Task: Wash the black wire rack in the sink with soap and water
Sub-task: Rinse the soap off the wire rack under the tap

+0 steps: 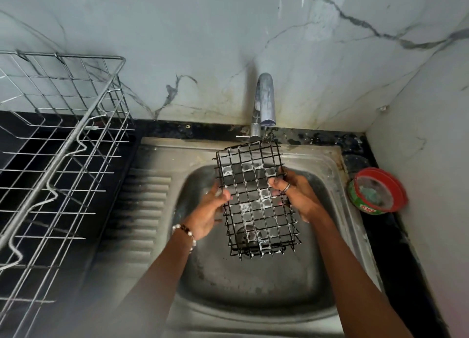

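We hold the black wire rack (256, 198) above the steel sink (253, 282), tilted so its far end sits just under the tap (264, 102), where a thin stream of water seems to fall onto the top wires. Our left hand (210, 211) pinches the left edge wire between thumb and fingers; our right hand (294, 193), wearing a ring, grips the right edge with the fingers curled behind the grid. Soap film fills several of the squares, so we judge the rack soaped and now being rinsed.

It looks light and stiff, a welded grid that should not flex much, but wet soapy wire is slippery and the cut ends along the near edge could prick. We would keep hold on the long side rails, near the middle, where the balance is best. A red-rimmed soap tub (378, 193) sits on the counter at right, and a metal dish rack (63, 147) at left.
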